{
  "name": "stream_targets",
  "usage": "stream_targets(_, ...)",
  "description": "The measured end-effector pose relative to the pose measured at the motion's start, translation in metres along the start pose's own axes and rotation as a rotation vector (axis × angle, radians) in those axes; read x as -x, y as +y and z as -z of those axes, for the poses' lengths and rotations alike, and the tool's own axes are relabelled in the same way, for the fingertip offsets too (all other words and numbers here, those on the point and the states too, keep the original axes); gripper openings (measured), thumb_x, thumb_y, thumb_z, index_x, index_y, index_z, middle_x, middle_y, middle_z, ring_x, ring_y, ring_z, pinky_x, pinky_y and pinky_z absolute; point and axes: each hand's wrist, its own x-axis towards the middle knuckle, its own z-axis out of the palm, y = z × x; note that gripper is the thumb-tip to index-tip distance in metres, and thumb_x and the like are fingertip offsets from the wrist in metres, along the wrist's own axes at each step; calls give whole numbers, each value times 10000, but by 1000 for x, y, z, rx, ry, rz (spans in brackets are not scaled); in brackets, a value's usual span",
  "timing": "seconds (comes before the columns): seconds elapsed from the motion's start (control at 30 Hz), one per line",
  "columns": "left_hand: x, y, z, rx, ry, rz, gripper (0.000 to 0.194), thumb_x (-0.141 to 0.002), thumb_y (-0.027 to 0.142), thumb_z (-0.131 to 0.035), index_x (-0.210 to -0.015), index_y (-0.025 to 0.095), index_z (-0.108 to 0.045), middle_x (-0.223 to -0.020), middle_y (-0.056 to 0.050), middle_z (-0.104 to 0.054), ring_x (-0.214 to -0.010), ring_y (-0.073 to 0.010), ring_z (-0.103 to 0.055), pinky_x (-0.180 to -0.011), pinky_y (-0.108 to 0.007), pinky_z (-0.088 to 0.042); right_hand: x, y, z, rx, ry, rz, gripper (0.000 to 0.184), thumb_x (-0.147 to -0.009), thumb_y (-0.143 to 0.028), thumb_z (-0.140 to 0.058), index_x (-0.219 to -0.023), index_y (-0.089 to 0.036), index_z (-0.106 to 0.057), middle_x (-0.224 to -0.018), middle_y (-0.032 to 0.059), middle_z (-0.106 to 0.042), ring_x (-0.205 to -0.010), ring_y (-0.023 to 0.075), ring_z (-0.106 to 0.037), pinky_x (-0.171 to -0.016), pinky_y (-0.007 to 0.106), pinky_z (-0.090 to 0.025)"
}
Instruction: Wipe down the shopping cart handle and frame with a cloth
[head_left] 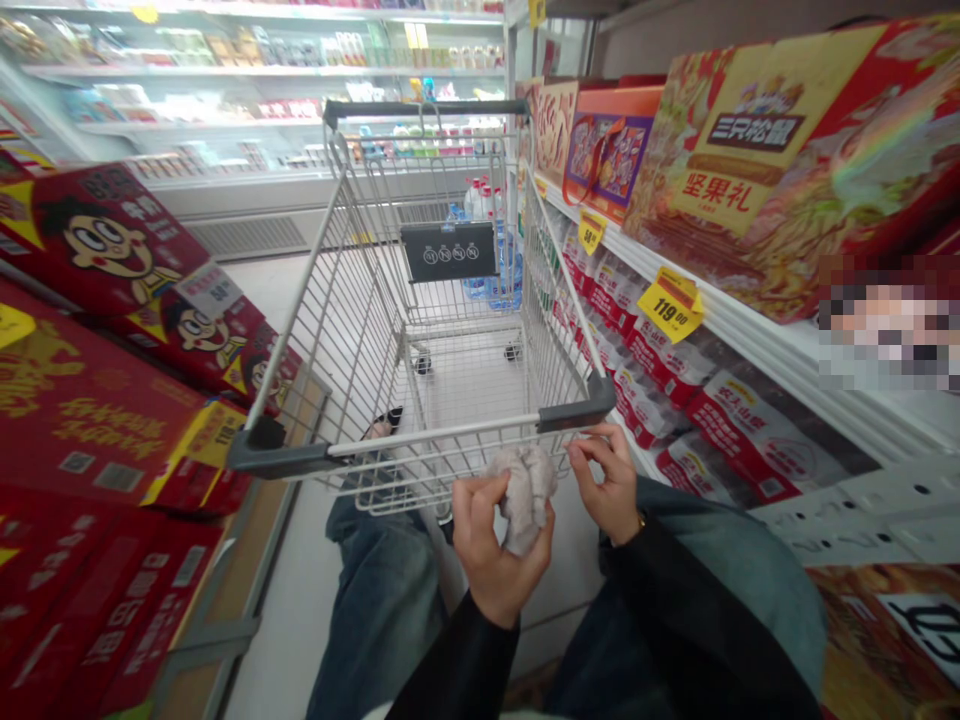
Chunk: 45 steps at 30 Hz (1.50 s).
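A grey wire shopping cart (465, 380) stands in front of me, its near rim with dark plastic corners facing me. My left hand (499, 560) is closed around a crumpled light grey cloth (525, 490), which lies against the wires of the near side. My right hand (609, 485) is just right of the cloth, below the right dark corner. Its thumb and forefinger are pinched together at the end of a wire of the cart. Inside, the basket holds nothing that I can see; a black panel (450, 252) hangs at its far end.
Red gift boxes (112, 440) are stacked on the left. On the right, a shelf (750, 350) holds boxed nuts (727, 170) with packs of bottles (742, 430) below. Water bottles (506, 270) stand behind the cart. A lit refrigerated display (262, 190) spans the back.
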Motion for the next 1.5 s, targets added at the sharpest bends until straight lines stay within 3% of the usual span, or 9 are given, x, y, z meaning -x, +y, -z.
stream_targets(0.23,4,-1,-4,14,-70,66,334,-777,210,-770,-1073,208,-616,-902,-41,-566,-845,-211,-568,-694,-344,-539,0,-4,0,-22,-46,41,116,-970,-189,-643,-1014,-226,-744,-996,66,-667,-849,173,-675,-690,305,-593)
stream_targets(0.47,0,9,-2,55,-14,49,410,-766,176,-792,-1136,191,-615,-962,-53,-617,-914,-204,-577,-796,-350,-542,0,-6,-1,-31,-31,11,99,-968,-205,-650,-973,-225,-747,-960,61,-670,-836,175,-672,-676,309,-582)
stream_targets(0.7,8,4,-12,46,-88,69,336,-794,194,-751,-1103,191,-620,-916,-35,-567,-839,-182,-576,-712,-302,-536,-2,-6,1,-45,-37,24,125,-967,-198,-636,-967,-225,-758,-954,64,-681,-864,185,-673,-694,311,-579)
stream_targets(0.93,-3,13,-8,56,-21,32,412,-775,186,-785,-1150,195,-614,-973,-48,-593,-890,-193,-595,-765,-328,-559,-2,-6,4,-65,-33,-3,165,-987,-237,-613,-978,-225,-778,-946,69,-697,-879,203,-689,-740,349,-591)
stream_targets(1.2,8,8,-16,35,-125,82,361,-775,190,-758,-1111,196,-626,-933,-38,-538,-846,-186,-588,-712,-308,-563,-2,-6,5,-83,-28,-3,211,-1008,-239,-585,-998,-226,-796,-956,74,-706,-910,216,-693,-793,375,-588)
stream_targets(1.5,6,13,-24,63,-106,50,393,-774,186,-763,-1137,190,-613,-961,-47,-536,-878,-188,-579,-736,-304,-554,2,-2,8,-117,-37,-33,312,-1049,-267,-501,-998,-224,-806,-989,82,-724,-878,202,-690,-719,345,-587)
